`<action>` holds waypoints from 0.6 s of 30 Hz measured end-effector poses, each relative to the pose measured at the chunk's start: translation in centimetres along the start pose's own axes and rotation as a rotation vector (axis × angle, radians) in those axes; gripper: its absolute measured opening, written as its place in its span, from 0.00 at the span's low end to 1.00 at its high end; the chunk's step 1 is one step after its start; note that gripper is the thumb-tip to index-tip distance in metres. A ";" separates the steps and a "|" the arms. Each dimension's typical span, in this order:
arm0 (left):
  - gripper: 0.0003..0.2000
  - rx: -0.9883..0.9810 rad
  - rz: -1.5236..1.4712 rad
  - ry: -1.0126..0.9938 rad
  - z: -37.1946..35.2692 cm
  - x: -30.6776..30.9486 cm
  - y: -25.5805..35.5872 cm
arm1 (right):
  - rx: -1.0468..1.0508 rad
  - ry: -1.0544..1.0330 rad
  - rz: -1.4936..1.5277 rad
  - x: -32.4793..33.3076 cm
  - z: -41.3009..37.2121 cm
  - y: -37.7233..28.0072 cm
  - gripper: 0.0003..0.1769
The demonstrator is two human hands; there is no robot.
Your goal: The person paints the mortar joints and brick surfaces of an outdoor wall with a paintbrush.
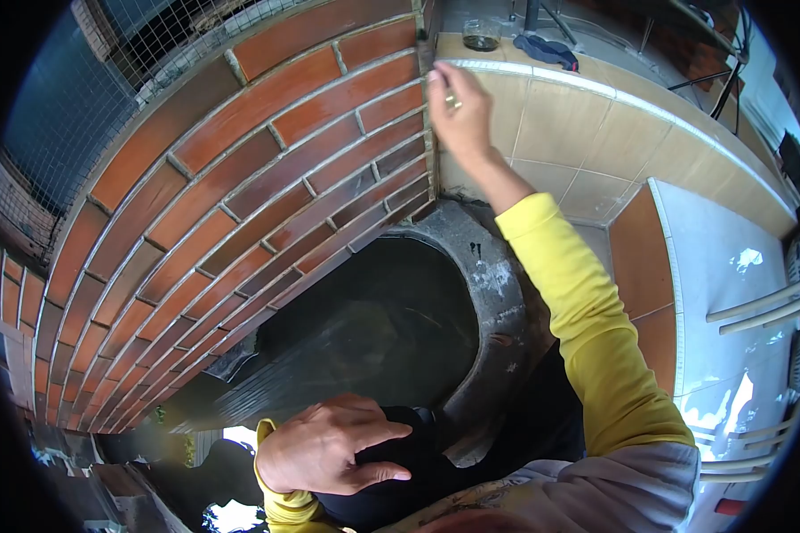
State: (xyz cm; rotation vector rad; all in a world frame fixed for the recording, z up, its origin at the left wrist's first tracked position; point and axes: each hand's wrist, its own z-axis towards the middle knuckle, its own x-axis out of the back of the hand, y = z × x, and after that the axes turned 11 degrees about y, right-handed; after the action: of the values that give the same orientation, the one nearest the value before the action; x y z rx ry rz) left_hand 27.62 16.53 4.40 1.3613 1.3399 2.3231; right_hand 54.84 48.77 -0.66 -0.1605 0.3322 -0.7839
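Observation:
My right hand (464, 114) is raised at the top of the view, at the edge where the brick-faced wall (276, 169) meets the tiled ledge. Its thumb and fingers are pinched together close to the wall's upper corner, and a ring shows on one finger. What the pinch holds, if anything, I cannot make out. My left hand (333, 447) is low, over my dark-clothed lap. Its index finger and thumb stick out apart with nothing between them, the other fingers curled.
Below the wall lies a pool of dark water (373, 320) with a curved concrete rim (489, 293). A glass jar (482, 35) with dark contents and a dark cloth (547, 51) rest on the tiled ledge (631, 115). Wire mesh (164, 44) stands beyond the wall.

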 end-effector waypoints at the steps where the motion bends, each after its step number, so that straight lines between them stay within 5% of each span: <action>1: 0.22 -0.008 -0.001 -0.009 0.3 -0.1 -0.1 | -0.012 -0.133 0.052 -0.8 -1.0 -4.0 0.11; 5: 0.22 0.014 0.003 -0.011 0.7 -0.4 -0.1 | 0.130 -0.300 0.486 -4.9 -4.3 -15.5 0.10; 8: 0.22 0.016 0.009 -0.002 0.5 -0.4 -0.1 | 0.119 -0.316 0.683 -7.1 -4.1 -16.3 0.11; 9: 0.22 0.020 0.009 -0.005 0.4 -0.3 -0.1 | 0.020 -0.417 0.603 -6.4 -3.2 -14.4 0.10; 14: 0.22 0.031 -0.002 0.025 -1.6 -0.1 0.1 | -0.353 -0.151 0.256 -0.8 -0.8 -1.8 0.10; 15: 0.22 0.038 0.002 0.021 -1.9 0.0 0.2 | -0.212 -0.029 0.145 0.6 0.1 -0.1 0.10; 18: 0.23 0.003 0.007 0.025 -1.8 0.3 0.3 | -0.210 0.004 -0.032 1.4 1.1 -0.4 0.11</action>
State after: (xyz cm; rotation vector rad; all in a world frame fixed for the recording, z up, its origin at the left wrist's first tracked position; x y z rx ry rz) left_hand 26.19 15.43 4.44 1.3438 1.3486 2.3512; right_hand 55.86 47.51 0.12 -0.3617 0.4167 -0.7802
